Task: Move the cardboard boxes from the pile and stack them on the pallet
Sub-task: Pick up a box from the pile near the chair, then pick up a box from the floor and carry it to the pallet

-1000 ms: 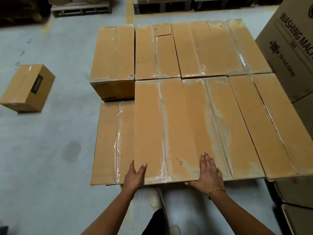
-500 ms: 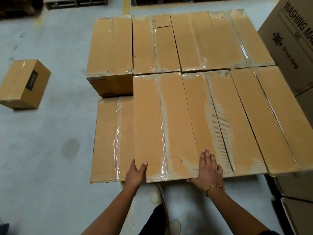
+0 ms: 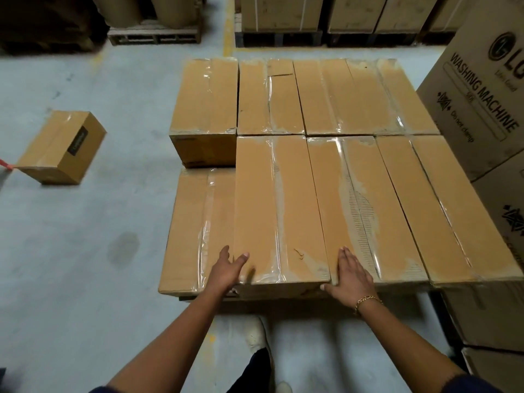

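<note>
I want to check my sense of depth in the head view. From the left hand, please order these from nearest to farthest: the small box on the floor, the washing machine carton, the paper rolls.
From the left hand:
1. Small box, on the floor to the left.
2. Washing machine carton, at the right edge.
3. Paper rolls, far back, upper left.

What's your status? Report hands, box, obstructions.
Left hand and right hand open, flat on near corners of the long box. Box seated in top layer. Nothing blocking; small box off on floor.
</note>
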`<state>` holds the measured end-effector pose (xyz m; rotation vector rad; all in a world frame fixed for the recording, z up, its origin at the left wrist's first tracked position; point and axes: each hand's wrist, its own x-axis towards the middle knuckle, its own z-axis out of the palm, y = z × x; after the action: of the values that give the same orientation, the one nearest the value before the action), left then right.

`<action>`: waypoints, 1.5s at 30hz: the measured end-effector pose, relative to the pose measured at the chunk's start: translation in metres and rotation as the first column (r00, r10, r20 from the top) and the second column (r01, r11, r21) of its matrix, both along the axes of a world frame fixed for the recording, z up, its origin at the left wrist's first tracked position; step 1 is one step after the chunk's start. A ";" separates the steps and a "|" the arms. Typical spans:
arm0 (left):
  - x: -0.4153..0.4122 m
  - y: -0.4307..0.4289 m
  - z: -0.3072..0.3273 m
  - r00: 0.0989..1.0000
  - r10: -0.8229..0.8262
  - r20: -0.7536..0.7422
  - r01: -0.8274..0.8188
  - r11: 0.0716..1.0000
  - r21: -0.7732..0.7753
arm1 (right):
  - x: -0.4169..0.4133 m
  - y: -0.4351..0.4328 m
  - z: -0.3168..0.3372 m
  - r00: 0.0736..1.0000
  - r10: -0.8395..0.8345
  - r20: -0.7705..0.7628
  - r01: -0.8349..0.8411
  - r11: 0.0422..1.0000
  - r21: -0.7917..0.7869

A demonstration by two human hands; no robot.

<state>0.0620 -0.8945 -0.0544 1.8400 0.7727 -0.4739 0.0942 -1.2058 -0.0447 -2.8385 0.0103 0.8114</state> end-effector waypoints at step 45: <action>-0.140 0.710 0.198 0.836 0.366 0.409 -0.504 0.807 0.309 | 0.069 0.800 0.153 0.800 0.507 0.321 -0.599 0.707 0.375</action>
<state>-0.0784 -0.1843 0.1432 1.9562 1.0836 0.3258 0.1633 -0.4061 0.1088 -2.4333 -0.9864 0.5154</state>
